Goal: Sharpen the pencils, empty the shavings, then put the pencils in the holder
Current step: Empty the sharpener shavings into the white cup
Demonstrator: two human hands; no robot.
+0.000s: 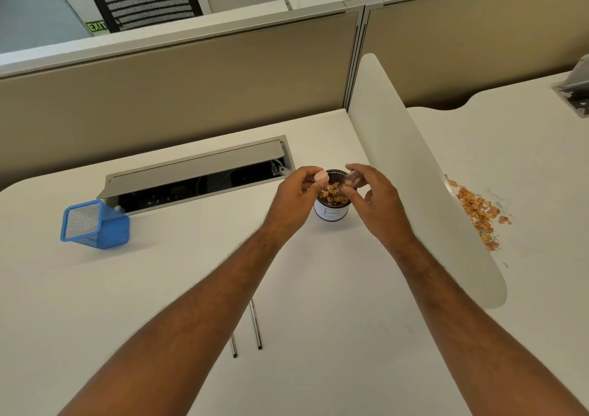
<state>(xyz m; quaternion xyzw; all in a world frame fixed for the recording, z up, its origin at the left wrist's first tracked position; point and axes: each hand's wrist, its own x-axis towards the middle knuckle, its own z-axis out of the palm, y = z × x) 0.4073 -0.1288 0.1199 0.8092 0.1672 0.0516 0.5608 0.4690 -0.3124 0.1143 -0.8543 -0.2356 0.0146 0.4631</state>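
A small round cup with a white label stands mid-desk, full of orange pencil shavings. My left hand pinches a pale pink sharpener part at the cup's left rim. Over the right rim, my right hand holds a clear sharpener casing, tilted. Two pencils lie side by side on the desk near me, partly hidden under my left forearm. A blue mesh pencil holder lies tipped on its side at the left.
An open cable tray with a raised grey lid runs behind the cup. A white curved divider stands at the right; beyond it, loose shavings are scattered on the neighbouring desk. Beige partition panels close the back.
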